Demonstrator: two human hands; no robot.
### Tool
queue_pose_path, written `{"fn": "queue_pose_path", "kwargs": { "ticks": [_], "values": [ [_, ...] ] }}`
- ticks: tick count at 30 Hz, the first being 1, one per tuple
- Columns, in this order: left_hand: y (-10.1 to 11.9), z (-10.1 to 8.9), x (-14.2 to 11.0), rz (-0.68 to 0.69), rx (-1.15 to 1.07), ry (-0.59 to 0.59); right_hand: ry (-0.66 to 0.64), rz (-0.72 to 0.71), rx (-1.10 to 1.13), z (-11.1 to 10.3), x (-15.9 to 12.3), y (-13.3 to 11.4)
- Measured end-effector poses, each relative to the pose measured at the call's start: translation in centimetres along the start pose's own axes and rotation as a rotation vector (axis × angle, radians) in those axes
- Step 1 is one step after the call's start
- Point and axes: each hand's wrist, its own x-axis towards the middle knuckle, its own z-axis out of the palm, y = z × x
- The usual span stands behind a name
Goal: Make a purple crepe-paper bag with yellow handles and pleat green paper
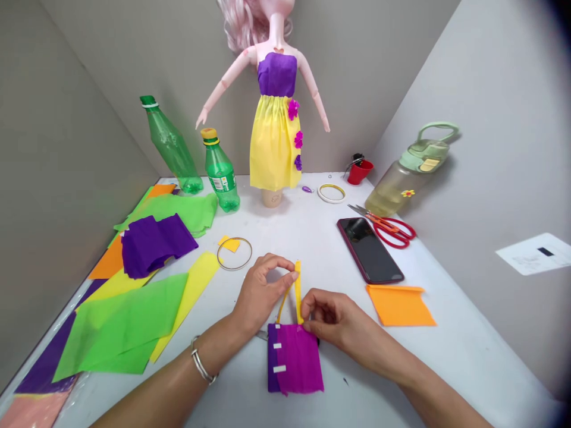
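Note:
A small purple and magenta paper bag (300,359) lies flat on the table in front of me, with several bits of white tape along its left part. From its top edge rises a yellow paper strip (298,291), like a handle, whose thinner side slants down to the left. My left hand (266,288) pinches this strip near its upper end between thumb and fingertips. Where the strip meets the bag, my right hand (328,315) has thumb and curled fingers closed on the strip's lower end. A dark object under the bag is mostly hidden.
A doll (276,119) in a purple and yellow dress stands at the back. Green bottles (222,178) and coloured sheets (125,327) are on the left. To the right are a phone (370,249), scissors (392,230), an orange paper piece (401,306) and a water bottle (397,178).

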Motion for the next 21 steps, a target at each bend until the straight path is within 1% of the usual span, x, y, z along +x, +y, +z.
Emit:
{"fn": "queue_pose_path", "kwargs": {
  "ticks": [3,5,7,9,12,16,18,21],
  "values": [
    [0.1,-0.1,0.0,-0.014,-0.009,0.008,0.001,-0.002,0.009,-0.1,0.0,0.0],
    [0.1,-0.1,-0.2,0.016,0.0,0.026,-0.002,-0.008,0.038,-0.1,0.1,-0.1],
    [0.0,-0.1,-0.5,0.115,0.021,0.057,-0.009,-0.018,0.077,-0.2,0.1,-0.3],
    [-0.1,-0.1,-0.9,0.261,0.049,0.074,-0.02,-0.027,0.103,-0.2,0.2,-0.4],
    [-0.2,-0.3,-1.5,0.446,0.114,0.057,-0.032,-0.037,0.105,-0.2,0.2,-0.4],
    [-0.3,-0.8,-2.0,0.61,0.242,0.029,-0.041,-0.039,0.113,-0.1,0.2,-0.2],
    [-0.4,-1.1,-2.3,0.685,0.308,-0.003,-0.05,-0.042,0.133,-0.1,0.3,0.0],
    [-0.7,-1.5,-2.7,0.747,0.386,-0.049,-0.054,-0.044,0.165,-0.2,0.4,0.2]
  ]
}}
